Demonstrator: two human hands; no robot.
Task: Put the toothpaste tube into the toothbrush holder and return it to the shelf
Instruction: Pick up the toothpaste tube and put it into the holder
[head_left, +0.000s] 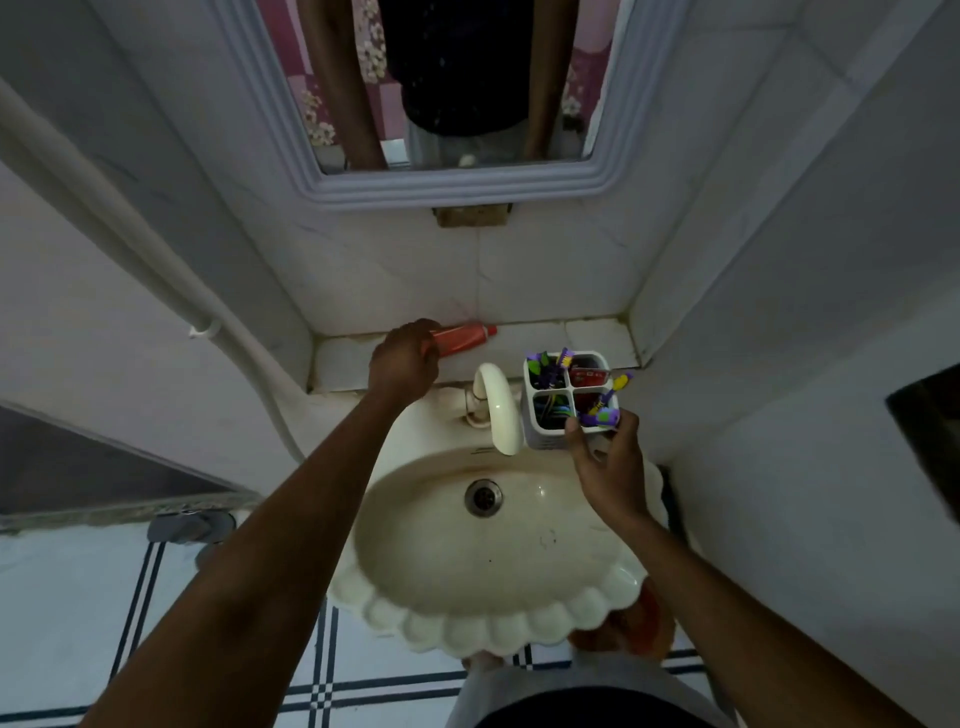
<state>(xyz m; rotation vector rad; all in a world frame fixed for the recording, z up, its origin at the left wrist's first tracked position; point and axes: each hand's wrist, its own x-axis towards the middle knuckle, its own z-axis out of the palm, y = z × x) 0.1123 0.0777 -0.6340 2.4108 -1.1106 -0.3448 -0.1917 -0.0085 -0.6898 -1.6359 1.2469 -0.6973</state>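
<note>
A red toothpaste tube (465, 335) lies on its side on the tiled shelf (592, 335) behind the sink, cap pointing right. My left hand (404, 361) is closed over its left end. A white four-compartment toothbrush holder (540, 434) with purple, green and yellow brushes and a red packet in it is held above the sink's back right rim. My right hand (608, 462) grips its lower right side.
A cream tap (498, 410) curves over the scalloped sink (483, 618) between my hands. A framed mirror (457, 182) hangs above the shelf. White tiled walls close in left and right, with a pipe (130, 249) on the left wall.
</note>
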